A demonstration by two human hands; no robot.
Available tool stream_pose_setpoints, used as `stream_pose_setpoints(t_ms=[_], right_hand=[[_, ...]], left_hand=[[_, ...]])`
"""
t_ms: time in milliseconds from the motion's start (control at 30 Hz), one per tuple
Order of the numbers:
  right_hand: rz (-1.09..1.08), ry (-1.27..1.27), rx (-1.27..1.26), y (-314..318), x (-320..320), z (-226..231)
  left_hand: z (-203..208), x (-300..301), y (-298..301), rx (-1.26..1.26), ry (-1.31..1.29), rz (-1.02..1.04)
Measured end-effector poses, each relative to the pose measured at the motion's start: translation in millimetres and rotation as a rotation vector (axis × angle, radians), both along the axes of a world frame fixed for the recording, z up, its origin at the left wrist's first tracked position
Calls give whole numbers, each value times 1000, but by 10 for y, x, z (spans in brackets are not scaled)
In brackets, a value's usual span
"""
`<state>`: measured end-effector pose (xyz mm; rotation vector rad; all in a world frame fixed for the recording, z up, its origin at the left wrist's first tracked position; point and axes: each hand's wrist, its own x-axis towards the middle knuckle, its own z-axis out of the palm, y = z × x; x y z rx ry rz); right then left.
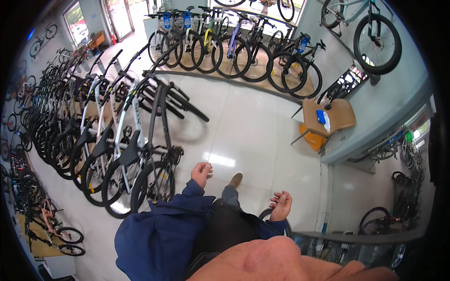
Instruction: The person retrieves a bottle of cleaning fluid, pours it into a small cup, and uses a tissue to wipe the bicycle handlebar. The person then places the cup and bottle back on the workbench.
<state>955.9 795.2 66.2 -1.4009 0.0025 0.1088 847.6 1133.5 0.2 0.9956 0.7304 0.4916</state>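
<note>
Bare skin (267,257) below empty, half-curled hands (201,173) (281,206), illegible blue tags (187,20) on bicycles (188,35) beyond

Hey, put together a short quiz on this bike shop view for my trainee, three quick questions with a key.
1. True or false: the person's right grip is holding a water bottle.

2. Which of these is nearest the left grip?
A. The orange bag
B. The black-framed bicycle at the near end of the row
C. The bicycle mounted high on the right

3. Fill in the blank: a blue-and-white item lies on the seat of the brown ____.

Key:
1. False; it looks empty, fingers loosely curled.
2. B
3. Chair
</note>
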Motion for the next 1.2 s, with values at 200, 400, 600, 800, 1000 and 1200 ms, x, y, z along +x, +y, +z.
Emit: stream_pose_setpoints(t_ms=[200,400,600,800,1000,1200], right_hand=[[64,5,-21,1193,2295,-7],[381,-49,11,2874,4191,404],[603,-110,59,4586,5517,251],[656,-44,13,6287,6901,448],[664,-70,3,7814,7992,416],[751,68,-48,9541,8774,-214]], left_hand=[[82,1999,870,-9,22,-12],[314,3208,2073,49,-32,258],[-191,4411,3347,11,-38,448],[-43,5905,5078,56,-27,438],[447,7032,6715,252,-220,436],[212,7616,8097,107,-134,551]])
